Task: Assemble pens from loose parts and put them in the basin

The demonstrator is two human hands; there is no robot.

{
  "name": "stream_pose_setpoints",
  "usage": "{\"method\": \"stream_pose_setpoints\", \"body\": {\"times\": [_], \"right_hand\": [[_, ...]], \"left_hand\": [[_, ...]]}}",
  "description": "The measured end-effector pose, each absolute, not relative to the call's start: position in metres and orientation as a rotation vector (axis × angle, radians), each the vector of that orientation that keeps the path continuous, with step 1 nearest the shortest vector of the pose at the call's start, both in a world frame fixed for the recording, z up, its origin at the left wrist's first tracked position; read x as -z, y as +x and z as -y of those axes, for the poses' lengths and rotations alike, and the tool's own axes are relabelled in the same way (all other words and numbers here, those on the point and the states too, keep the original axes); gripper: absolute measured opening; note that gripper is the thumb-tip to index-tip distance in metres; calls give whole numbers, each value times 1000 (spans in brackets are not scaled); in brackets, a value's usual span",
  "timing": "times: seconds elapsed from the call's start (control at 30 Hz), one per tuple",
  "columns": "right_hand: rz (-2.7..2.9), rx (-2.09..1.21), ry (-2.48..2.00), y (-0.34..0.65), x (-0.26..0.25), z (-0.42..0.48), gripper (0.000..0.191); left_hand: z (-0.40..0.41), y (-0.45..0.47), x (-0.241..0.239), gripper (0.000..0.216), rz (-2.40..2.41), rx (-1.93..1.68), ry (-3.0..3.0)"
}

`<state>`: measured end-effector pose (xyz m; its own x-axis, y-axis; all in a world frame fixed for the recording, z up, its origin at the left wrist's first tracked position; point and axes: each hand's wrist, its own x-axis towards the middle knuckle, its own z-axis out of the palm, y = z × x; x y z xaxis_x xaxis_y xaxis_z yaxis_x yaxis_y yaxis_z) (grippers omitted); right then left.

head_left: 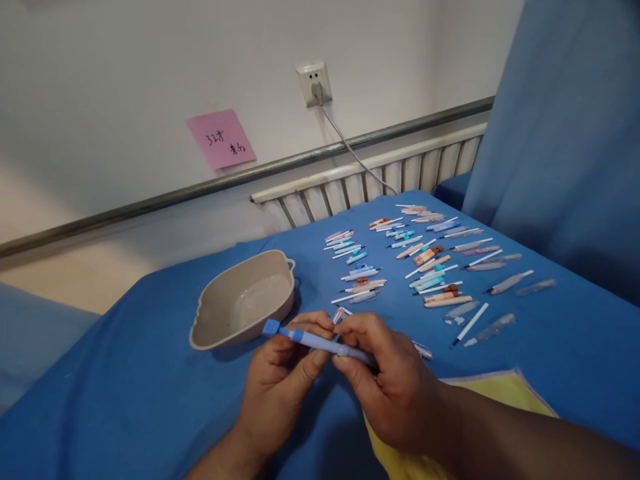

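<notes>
A light-blue pen (320, 342) with a darker blue end piece is held level between my two hands, above the blue-covered table (150, 400). The fingers and thumb of my left hand (283, 373) pinch it near its middle, toward the blue end. My right hand (387, 373) grips the other end, and its fingers hide that tip. Past my hands, several pen parts (445, 297) lie in rows: coloured barrels and thin white refills with dark tips. Part of a pen (341, 315) shows just behind my fingers.
A beige plastic basin (240, 300) stands left of my hands. Under my right forearm lies a yellow cloth (495, 393). At the back are a metal rail (340, 173), a plugged-in cable (350, 147) and a pink note (220, 140). A blue curtain (565, 133) hangs on the right.
</notes>
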<state>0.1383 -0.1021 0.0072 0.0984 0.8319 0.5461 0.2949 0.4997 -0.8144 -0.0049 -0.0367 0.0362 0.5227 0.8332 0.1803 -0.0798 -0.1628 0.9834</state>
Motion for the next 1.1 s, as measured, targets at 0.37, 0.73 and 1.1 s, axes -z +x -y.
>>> {"method": "stream_pose_setpoints", "body": {"times": [0.37, 0.73, 1.1], "right_hand": [[1589, -327, -923, 142, -4, 98, 34], [1563, -420, -986, 142, -8, 99, 30], [1472, -511, -967, 140, -13, 99, 34]], "left_hand": [[28, -10, -40, 17, -679, -997, 1509], [33, -6, -38, 10, -726, -1017, 1329], [34, -5, -42, 27, -667, -904, 1270]]}}
